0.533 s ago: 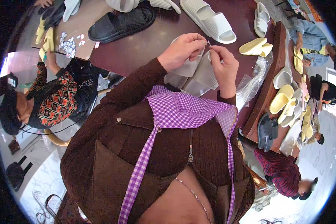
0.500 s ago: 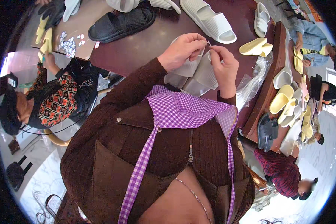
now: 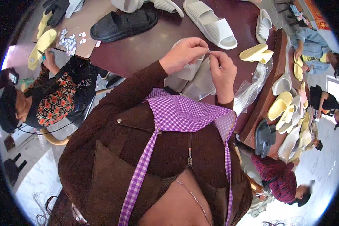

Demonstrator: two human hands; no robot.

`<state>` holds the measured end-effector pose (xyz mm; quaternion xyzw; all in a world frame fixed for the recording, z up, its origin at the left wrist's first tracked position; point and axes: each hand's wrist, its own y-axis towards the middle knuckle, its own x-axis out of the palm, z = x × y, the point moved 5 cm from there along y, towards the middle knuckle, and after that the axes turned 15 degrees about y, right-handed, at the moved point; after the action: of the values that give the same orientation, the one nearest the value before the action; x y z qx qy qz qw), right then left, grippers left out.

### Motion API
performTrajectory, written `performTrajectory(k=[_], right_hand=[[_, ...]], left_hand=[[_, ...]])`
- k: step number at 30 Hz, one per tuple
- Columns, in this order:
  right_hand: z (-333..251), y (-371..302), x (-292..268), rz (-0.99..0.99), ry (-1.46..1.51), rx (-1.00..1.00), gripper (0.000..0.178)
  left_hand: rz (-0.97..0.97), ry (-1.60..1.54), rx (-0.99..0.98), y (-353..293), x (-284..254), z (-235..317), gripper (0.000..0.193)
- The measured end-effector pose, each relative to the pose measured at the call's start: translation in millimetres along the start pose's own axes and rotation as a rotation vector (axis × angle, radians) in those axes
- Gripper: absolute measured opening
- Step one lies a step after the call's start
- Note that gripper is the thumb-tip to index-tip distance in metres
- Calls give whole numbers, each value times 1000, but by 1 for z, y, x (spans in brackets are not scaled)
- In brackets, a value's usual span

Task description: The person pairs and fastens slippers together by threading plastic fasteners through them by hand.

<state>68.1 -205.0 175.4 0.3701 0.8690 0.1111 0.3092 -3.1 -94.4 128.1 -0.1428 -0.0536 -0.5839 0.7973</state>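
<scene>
Over the near edge of the table, my left hand [image 3: 182,55] and my right hand [image 3: 223,71] meet at the fingertips. Each pinches thumb against forefinger on something too small to make out. Right beneath them lies a pair of pale grey slippers [image 3: 203,77], partly covered by my hands and by the purple checked apron [image 3: 184,111]. A larger light grey slipper [image 3: 211,24] rests farther off, beyond my fingers. To its left sits a black slipper [image 3: 124,25], and a pale yellow pair [image 3: 256,53] lies to the right of my right hand.
Crumpled clear plastic bags [image 3: 252,88] lie at the table's right side, by a raised wooden edge [image 3: 265,86]. Past it are several slippers, including a dark grey pair [image 3: 265,137]. Small white tags [image 3: 68,43] are scattered at the left. A co-worker there holds a yellow slipper [image 3: 41,49].
My fingertips stay together, and my right hand has shifted slightly left. The co-worker at the left has raised and turned the yellow slipper. The whole view has tilted a little.
</scene>
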Motion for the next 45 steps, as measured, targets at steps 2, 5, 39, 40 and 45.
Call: performTrajectory(k=[2, 5, 39, 40, 45], right_hand=[[0, 0, -1, 4, -24, -64, 11], [1, -4, -1, -2, -46, -25, 11], [137, -100, -26, 122, -281, 629, 27], [123, -97, -48, 120, -323, 651, 27], [129, -76, -256, 83, -1181, 416, 19]], left_hand=[[11, 7, 3, 2, 1, 1, 9], [-28, -1, 6, 0, 3, -3, 7], [55, 362, -373, -14, -60, -153, 32], [54, 358, -401, -17, -66, -157, 31], [91, 319, -479, -28, -78, -163, 28]])
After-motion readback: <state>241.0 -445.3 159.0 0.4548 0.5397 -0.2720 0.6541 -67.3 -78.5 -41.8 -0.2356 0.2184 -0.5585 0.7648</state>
